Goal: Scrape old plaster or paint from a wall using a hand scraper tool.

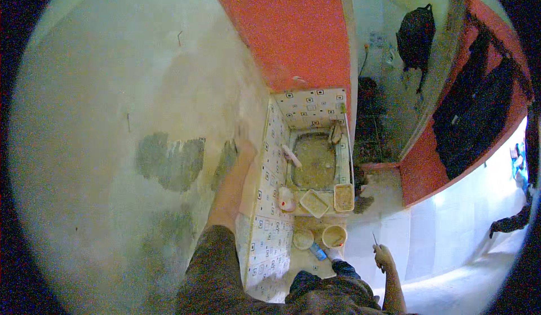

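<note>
Right hand (383,257): fingers closed round a slim tool (374,238), its thin end pointing up past the knuckles. Left hand (245,147): raised ahead and to the left, apparently against the pale wall (101,89); picture grainy, so cannot tell whether its fingers hold anything or lie flat. Narrow grey patch (225,165) just beside the left fingers; broad grey patch (171,161) farther left on the same wall. Left of the right fingers, two round tubs, one pale (303,239), one cream-rimmed (335,226); beyond them, two rectangular trays (314,203) and a tiled basin (314,160). Farthest from both hands, a black backpack (416,36) hangs. Judgement: step in hand looks like surface work on the wall; next move probably calls for steady, even contact along the narrow patch.
</note>
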Action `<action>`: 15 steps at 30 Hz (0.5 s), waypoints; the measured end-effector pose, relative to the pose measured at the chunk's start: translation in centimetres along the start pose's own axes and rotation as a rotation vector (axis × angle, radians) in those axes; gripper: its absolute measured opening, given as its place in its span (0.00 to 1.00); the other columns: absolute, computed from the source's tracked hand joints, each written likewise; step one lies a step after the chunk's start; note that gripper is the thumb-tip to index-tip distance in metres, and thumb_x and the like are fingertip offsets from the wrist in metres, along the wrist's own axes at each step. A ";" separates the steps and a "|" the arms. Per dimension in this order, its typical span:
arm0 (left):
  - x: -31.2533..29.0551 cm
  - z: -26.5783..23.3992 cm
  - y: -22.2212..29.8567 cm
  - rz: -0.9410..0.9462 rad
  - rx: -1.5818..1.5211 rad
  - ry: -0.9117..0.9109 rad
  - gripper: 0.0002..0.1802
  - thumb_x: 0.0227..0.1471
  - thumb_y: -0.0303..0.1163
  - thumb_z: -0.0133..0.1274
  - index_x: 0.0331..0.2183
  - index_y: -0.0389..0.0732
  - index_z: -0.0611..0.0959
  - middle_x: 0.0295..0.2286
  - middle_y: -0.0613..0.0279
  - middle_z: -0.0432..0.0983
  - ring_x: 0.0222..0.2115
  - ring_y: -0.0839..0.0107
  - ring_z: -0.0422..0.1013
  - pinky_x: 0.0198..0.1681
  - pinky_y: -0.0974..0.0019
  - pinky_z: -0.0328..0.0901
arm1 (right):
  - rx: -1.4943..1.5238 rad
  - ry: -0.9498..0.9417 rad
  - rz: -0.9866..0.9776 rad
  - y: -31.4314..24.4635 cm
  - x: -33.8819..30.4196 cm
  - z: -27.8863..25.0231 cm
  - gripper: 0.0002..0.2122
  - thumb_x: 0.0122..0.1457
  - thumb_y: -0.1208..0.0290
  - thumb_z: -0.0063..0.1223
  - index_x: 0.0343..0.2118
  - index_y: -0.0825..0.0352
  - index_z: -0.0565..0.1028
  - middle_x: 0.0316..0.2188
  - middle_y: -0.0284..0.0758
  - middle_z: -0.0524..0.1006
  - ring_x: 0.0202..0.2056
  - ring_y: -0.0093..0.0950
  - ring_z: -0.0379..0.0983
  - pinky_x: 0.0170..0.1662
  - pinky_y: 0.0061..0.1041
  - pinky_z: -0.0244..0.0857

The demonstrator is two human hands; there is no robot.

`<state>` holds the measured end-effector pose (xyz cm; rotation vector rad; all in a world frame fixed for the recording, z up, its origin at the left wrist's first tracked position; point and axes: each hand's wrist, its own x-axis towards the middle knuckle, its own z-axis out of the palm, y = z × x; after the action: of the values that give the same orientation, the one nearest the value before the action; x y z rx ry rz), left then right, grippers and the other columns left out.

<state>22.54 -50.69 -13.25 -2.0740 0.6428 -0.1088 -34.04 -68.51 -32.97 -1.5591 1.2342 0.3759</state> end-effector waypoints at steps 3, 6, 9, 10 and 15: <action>3.6 5.0 7.6 0.189 -0.070 -0.016 0.27 0.49 0.44 0.37 0.48 0.39 0.68 0.55 0.49 0.48 0.57 0.53 0.39 0.58 0.49 0.31 | -0.184 -0.032 -0.205 7.3 0.7 0.4 0.09 0.55 0.69 0.38 0.32 0.68 0.69 0.26 0.40 0.72 0.29 0.38 0.67 0.33 0.32 0.64; 5.3 12.4 10.5 0.308 -0.347 0.188 0.25 0.47 0.42 0.39 0.44 0.38 0.72 0.53 0.47 0.51 0.56 0.53 0.43 0.58 0.49 0.36 | -0.355 0.045 -0.504 9.1 1.3 1.1 0.11 0.56 0.66 0.38 0.32 0.68 0.69 0.24 0.39 0.72 0.28 0.36 0.68 0.32 0.32 0.64; 5.6 18.1 0.7 0.152 -0.980 -0.022 0.21 0.44 0.39 0.43 0.39 0.36 0.75 0.47 0.43 0.61 0.50 0.50 0.56 0.54 0.51 0.47 | 0.045 -0.189 -0.198 0.9 -1.1 2.4 0.12 0.56 0.65 0.37 0.32 0.68 0.70 0.18 0.37 0.70 0.20 0.32 0.67 0.26 0.30 0.64; 6.1 14.6 0.9 0.103 -0.802 0.146 0.21 0.44 0.39 0.43 0.39 0.38 0.74 0.45 0.43 0.63 0.47 0.49 0.58 0.52 0.52 0.50 | 0.263 -0.218 0.005 -0.2 -2.5 0.4 0.12 0.55 0.64 0.37 0.32 0.68 0.70 0.15 0.36 0.68 0.16 0.30 0.66 0.22 0.29 0.63; -9.0 -6.9 -1.2 -0.193 -1.268 0.634 0.21 0.46 0.39 0.43 0.40 0.36 0.73 0.46 0.45 0.63 0.47 0.48 0.58 0.52 0.53 0.51 | 0.205 0.128 -0.335 1.9 4.9 -2.0 0.17 0.58 0.59 0.34 0.25 0.69 0.67 0.09 0.31 0.61 0.05 0.22 0.56 0.08 0.23 0.51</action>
<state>13.13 -51.12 -6.85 -3.3744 1.0417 -0.6166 -34.32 -72.55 -36.87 -1.5940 1.0457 -0.0662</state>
